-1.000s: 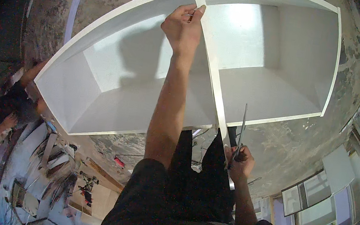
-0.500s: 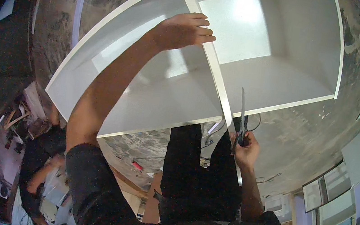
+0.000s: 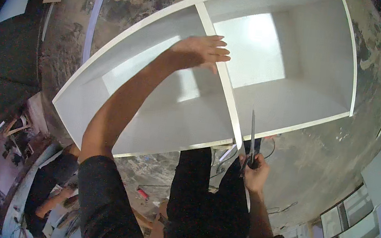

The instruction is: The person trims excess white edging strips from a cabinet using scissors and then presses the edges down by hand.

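Note:
A white cabinet (image 3: 295, 127) with two open compartments lies in front of my legs, its openings turned up toward me. My left hand (image 3: 203, 51) rests on the edge of its middle divider (image 3: 227, 89), fingers stretched across it. By the divider's near end, my right hand (image 3: 256, 175) grips a pair of scissors (image 3: 253, 129), whose long blade points away from me. A thin white strip (image 3: 238, 143) appears at the divider's near end, and part of it hangs down beside my right hand. Whether my right fingers also pinch this strip is hidden.
White and lilac panels (image 3: 356, 213) stand at the lower right. Another person's arm (image 3: 55, 201) shows at the lower left, among scraps. A small red object (image 3: 142, 193) and thin cables (image 3: 284, 208) lie on the stained grey floor (image 3: 309, 168).
My left hand has slid along the divider toward me, its fingers now more spread. My right hand and the scissors sit slightly lower in view. The strip's hanging part shows less beside the hand.

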Tool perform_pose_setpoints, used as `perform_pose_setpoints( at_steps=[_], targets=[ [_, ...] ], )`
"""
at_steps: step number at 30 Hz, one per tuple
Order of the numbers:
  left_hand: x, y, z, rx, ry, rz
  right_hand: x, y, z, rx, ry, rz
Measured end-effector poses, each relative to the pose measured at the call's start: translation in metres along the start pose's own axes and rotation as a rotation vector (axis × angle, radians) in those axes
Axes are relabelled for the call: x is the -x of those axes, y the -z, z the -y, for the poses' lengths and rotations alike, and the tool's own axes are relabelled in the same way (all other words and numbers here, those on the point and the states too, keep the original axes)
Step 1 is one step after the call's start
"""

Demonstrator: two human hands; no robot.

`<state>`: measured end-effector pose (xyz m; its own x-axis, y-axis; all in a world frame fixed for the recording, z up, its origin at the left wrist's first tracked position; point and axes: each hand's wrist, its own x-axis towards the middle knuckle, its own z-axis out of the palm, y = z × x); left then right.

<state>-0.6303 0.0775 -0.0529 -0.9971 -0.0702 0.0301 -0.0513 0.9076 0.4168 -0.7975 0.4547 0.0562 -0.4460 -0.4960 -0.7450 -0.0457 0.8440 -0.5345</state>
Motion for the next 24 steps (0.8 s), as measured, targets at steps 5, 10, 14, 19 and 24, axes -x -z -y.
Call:
perform_pose_setpoints(
  at_steps=[5,10,14,19,24],
  targets=[
    [-0.011,0.004,-0.033,0.121,0.486,-0.443,0.0,0.002,-0.02,0.017,0.061,-0.081],
    [-0.043,-0.023,-0.045,0.396,1.21,-1.004,0.0,0.004,-0.01,-0.101,0.089,-0.074],
    [-0.067,-0.029,-0.034,0.57,1.204,-1.22,0.005,0.01,0.014,-0.028,0.029,-0.027],
    [-0.081,-0.023,-0.034,0.531,1.263,-1.275,0.006,0.022,0.014,0.073,-0.1,0.024],
    [-0.079,-0.014,-0.036,0.475,1.32,-1.281,0.014,0.022,0.035,-0.178,-0.177,0.035]
  ],
)
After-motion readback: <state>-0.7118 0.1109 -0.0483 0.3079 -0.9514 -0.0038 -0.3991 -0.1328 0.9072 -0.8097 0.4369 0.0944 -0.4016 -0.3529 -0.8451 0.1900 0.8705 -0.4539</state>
